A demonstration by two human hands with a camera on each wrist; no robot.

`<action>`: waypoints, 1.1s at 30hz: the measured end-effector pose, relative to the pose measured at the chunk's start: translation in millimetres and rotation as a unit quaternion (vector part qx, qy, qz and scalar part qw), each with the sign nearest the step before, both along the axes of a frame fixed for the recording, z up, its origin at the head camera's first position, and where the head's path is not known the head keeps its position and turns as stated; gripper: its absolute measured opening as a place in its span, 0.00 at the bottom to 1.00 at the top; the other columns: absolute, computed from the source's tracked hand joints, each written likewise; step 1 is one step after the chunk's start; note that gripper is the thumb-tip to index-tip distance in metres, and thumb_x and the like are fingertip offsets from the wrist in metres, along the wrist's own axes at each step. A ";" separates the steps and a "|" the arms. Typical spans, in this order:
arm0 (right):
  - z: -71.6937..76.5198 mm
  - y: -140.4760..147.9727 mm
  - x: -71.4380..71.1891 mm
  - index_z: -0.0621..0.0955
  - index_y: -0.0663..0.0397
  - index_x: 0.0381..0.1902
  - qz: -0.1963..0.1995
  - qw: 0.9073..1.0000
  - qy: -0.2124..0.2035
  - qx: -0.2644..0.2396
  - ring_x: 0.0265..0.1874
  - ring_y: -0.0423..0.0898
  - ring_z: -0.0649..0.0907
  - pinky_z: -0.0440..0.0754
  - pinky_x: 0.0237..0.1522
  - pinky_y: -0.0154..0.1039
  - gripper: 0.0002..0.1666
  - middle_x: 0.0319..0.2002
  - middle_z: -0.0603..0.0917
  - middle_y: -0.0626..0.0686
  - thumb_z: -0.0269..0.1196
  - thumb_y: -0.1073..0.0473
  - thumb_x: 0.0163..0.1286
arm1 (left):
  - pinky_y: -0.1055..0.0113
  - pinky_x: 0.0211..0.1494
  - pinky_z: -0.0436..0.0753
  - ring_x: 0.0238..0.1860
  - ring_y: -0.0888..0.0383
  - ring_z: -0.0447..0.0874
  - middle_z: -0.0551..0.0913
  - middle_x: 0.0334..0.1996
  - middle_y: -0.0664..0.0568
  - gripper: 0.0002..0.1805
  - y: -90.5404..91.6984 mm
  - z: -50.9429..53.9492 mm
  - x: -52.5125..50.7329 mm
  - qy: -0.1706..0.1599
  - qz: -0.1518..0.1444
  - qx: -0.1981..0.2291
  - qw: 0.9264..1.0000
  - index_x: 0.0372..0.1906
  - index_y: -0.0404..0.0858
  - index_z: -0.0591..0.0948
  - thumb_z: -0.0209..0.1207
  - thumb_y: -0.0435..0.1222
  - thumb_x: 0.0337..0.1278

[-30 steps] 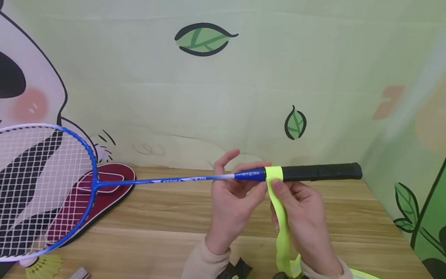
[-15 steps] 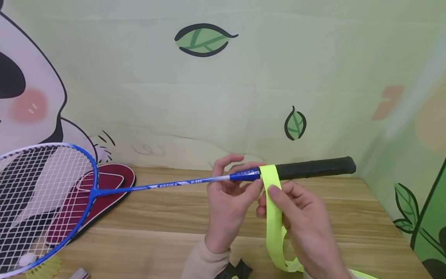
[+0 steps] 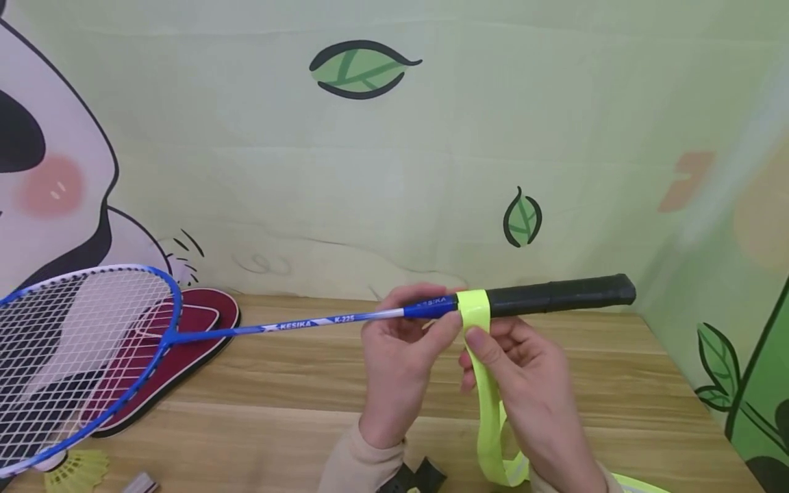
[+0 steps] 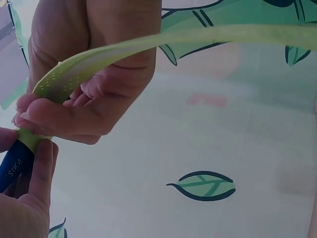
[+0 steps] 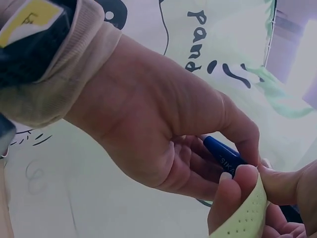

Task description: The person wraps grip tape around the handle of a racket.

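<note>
A person's left hand [image 3: 397, 366] grasps a blue-and-white badminton racket [image 3: 296, 326] with a black grip by its blue cone, above a wood-grain tabletop [image 3: 277, 445], the butt appearing near the back right corner in the head view. The right hand [image 3: 533, 387] pinches a fluorescent yellow, perforated tape [image 3: 490, 424] between thumb and fingers; the tape circles the grip beside the cone and hangs in a loop below. A flat maroon case [image 3: 179, 363] with white trim lies at the tabletop's back edge, left, partly behind the strings; a yellow-skirted shuttlecock [image 3: 77, 472] sits nearer the front.
</note>
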State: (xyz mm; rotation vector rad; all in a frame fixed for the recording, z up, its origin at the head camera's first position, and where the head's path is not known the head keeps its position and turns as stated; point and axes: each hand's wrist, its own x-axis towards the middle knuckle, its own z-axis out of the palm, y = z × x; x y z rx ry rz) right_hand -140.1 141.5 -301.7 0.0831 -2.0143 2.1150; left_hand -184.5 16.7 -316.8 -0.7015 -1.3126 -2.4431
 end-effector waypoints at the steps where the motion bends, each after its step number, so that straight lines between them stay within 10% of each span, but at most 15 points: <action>1: -0.4 0.0 -0.9 0.77 0.67 0.41 0.001 1.000 0.000 -0.007 0.21 0.51 0.83 0.84 0.25 0.40 0.20 0.27 0.83 0.60 0.65 0.52 0.67 | 0.60 0.50 0.85 0.45 0.46 0.85 0.84 0.44 0.35 0.16 0.0 0.2 0.1 -0.002 0.001 -0.003 1.000 0.46 0.27 0.78 0.67 0.25 0.51; 18: -12.7 5.5 -14.9 0.68 0.61 0.65 0.099 0.977 0.133 -0.135 0.24 0.43 0.82 0.84 0.25 0.35 0.25 0.34 0.84 0.55 0.55 0.73 0.71 | 0.57 0.45 0.86 0.35 0.53 0.87 0.85 0.37 0.41 0.16 2.2 1.8 1.5 -0.005 0.000 -0.014 1.000 0.45 0.23 0.79 0.67 0.30 0.55; 25: -16.6 6.3 -17.3 0.75 0.68 0.55 0.089 0.980 0.137 -0.113 0.21 0.44 0.81 0.84 0.23 0.36 0.15 0.29 0.83 0.56 0.56 0.72 0.71 | 0.58 0.52 0.84 0.44 0.46 0.85 0.84 0.45 0.39 0.16 2.9 2.1 1.0 0.035 -0.005 -0.003 0.999 0.49 0.25 0.77 0.64 0.28 0.58; 33: -18.3 2.7 -18.0 0.77 0.68 0.43 0.070 0.986 0.126 -0.089 0.18 0.47 0.80 0.82 0.21 0.37 0.06 0.23 0.81 0.57 0.58 0.70 0.70 | 0.59 0.61 0.77 0.57 0.41 0.78 0.83 0.51 0.40 0.28 -0.1 4.0 2.3 0.081 -0.084 0.040 0.992 0.62 0.34 0.62 0.57 0.21 0.60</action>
